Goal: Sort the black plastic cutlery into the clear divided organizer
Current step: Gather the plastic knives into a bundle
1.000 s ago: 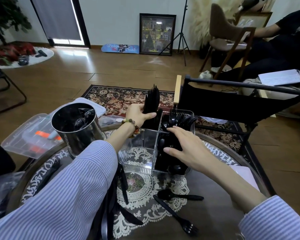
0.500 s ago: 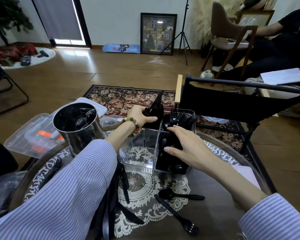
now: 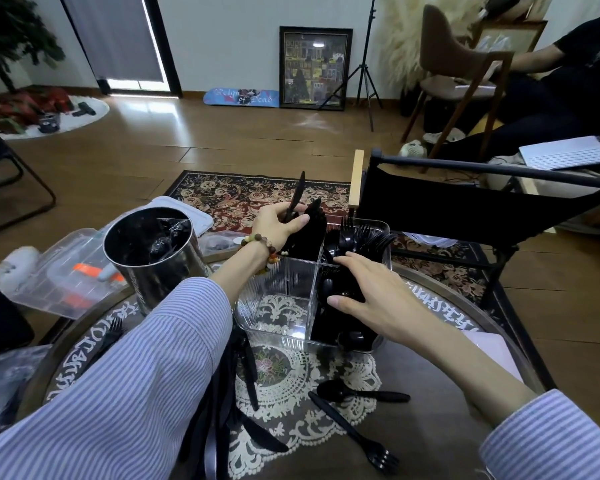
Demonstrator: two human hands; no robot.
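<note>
So the clear organizer [image 3: 293, 296] sits in the middle of a round table [image 3: 440, 403], and it has four compartments. The far left one is packed with knives [image 3: 309, 233], the far right one with forks [image 3: 361, 235], the near right one with spoons [image 3: 343, 296], and the near left one has nothing in it that I can see. Way too many pieces in there to count, they just blur into black. On the table on the near side of the organizer I count one loose spoon [image 3: 357, 393] and one loose fork [image 3: 354, 434] side by side on the lace doily [image 3: 302, 379], plus a few knives [image 3: 250, 375] just left of them, half hidden under the striped sleeve, so no exact number there. One more fork [image 3: 106, 341] lies well to the left of the organizer, near the table edge. A shiny metal bucket [image 3: 153, 258] stands just left of the organizer. The left hand [image 3: 278, 225] reaches over the far left compartment with fingers curled around the knife bundle, one knife [image 3: 296, 194] sticking up above the rest between the fingers. The right hand [image 3: 371, 292] lies over the near right compartment, fingers mostly straight and spread, thumb against the spoons, pressing on them rather than gripping anything.
</note>
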